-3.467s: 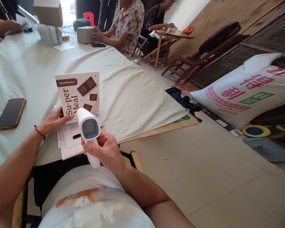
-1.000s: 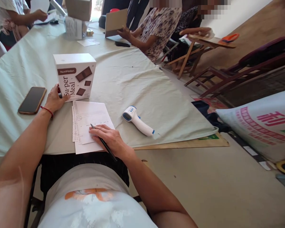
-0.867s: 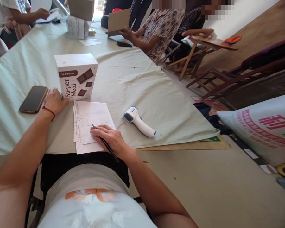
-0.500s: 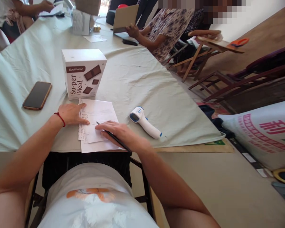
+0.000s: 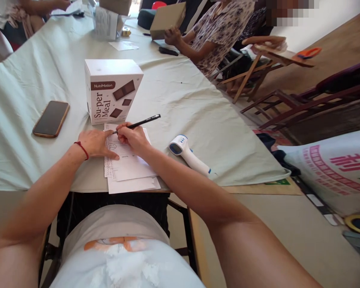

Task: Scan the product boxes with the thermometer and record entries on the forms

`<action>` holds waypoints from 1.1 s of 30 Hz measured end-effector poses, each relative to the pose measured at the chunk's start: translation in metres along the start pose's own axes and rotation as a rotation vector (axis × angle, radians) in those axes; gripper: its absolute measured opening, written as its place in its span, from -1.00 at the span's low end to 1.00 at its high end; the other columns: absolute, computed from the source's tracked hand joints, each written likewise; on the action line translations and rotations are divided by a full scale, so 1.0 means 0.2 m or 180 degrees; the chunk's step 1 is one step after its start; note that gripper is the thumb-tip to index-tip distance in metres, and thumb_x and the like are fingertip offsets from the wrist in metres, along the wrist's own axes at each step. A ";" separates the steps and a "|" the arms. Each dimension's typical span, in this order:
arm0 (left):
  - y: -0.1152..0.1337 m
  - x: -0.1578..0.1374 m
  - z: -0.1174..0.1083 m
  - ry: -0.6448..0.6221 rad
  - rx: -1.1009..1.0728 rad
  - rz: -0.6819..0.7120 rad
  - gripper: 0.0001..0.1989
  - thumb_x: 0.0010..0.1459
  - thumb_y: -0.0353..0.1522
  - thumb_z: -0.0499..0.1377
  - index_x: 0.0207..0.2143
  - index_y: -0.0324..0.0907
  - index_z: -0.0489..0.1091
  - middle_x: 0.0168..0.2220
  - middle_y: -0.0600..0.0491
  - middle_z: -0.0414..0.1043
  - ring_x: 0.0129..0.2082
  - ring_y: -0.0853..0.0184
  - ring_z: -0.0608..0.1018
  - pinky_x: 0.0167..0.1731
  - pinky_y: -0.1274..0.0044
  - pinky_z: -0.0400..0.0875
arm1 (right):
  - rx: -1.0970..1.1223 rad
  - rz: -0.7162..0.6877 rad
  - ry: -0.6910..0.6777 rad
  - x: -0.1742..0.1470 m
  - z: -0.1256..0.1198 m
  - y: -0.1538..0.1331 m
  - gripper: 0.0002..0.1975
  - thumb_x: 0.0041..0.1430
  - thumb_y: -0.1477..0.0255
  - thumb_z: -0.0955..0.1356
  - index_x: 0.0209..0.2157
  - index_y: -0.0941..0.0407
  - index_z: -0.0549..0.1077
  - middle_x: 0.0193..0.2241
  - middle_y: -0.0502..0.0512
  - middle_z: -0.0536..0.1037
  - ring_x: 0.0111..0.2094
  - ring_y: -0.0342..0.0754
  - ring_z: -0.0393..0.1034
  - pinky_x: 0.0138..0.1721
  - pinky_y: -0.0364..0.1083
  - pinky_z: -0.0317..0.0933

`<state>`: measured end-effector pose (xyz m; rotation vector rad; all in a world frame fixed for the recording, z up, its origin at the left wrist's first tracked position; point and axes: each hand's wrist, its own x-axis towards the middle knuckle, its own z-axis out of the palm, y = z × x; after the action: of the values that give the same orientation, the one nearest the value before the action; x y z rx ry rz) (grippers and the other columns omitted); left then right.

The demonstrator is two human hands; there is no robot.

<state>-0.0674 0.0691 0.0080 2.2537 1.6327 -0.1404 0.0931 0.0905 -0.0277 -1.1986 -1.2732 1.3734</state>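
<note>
Several white sheets of paper (image 5: 135, 168) lie stacked at the table's near edge. My left hand (image 5: 96, 144) rests on their left side, thumb and fingers spread apart. Over the top part of the sheets, my right hand (image 5: 132, 138) grips a black pen (image 5: 145, 120), its tip down at the paper near my left fingers. Just behind the papers stands a white NutriMotion box (image 5: 114, 92), upright. To the right lies a white and blue infrared thermometer (image 5: 189, 154). A smartphone (image 5: 51, 119) lies face up on the left.
A pale cloth covers the table (image 5: 180, 100). At the far side a person's hand (image 5: 173, 36) holds a cardboard box (image 5: 168, 20). A clear plastic bin (image 5: 105, 24) stands at the back; a wooden chair (image 5: 276, 104) and a printed sack (image 5: 333, 168) are on the right.
My right hand has moved up the paper, and the pen, earlier lying low along the hand, now points up and right from its fingers. The far person's cardboard box has tilted.
</note>
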 end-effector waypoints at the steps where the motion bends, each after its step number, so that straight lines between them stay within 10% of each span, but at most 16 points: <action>1: 0.00 0.00 0.00 -0.0011 -0.0003 0.0011 0.09 -0.16 0.21 0.37 0.38 0.06 0.21 -0.01 -0.15 0.54 0.00 -0.25 0.53 -0.02 0.09 0.40 | -0.0185 -0.0110 0.0127 -0.02 0.00 0.03 -0.95 -0.05 0.49 0.33 -0.45 0.11 0.35 -0.63 -0.10 0.32 -0.58 -0.18 0.18 -0.53 -0.17 0.13; 9: -0.06 0.02 0.00 -0.0027 -0.0154 0.0055 -0.24 0.10 -0.01 0.30 0.33 0.04 0.30 0.16 -0.09 0.46 0.16 -0.15 0.46 0.08 0.19 0.38 | -0.0950 -0.0721 0.0362 -0.09 0.04 0.08 -0.97 -0.10 0.44 0.33 -0.53 0.08 0.36 -0.56 -0.05 0.40 -0.46 -0.11 0.28 -0.34 -0.09 0.27; 33: -0.01 -0.01 -0.06 -0.0353 0.0276 -0.0003 -0.16 0.25 -0.01 0.21 0.46 -0.09 0.07 0.28 -0.13 0.35 0.23 -0.09 0.42 0.09 0.28 0.39 | -0.1175 -0.0790 0.0310 -0.09 0.03 0.10 -0.97 -0.10 0.43 0.33 -0.54 0.09 0.38 -0.55 -0.03 0.42 -0.45 -0.10 0.27 -0.38 -0.10 0.20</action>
<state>-0.0718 0.0729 0.0190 2.2649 1.5985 -0.3365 0.0904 0.0707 -0.0472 -1.2826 -1.5912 0.9148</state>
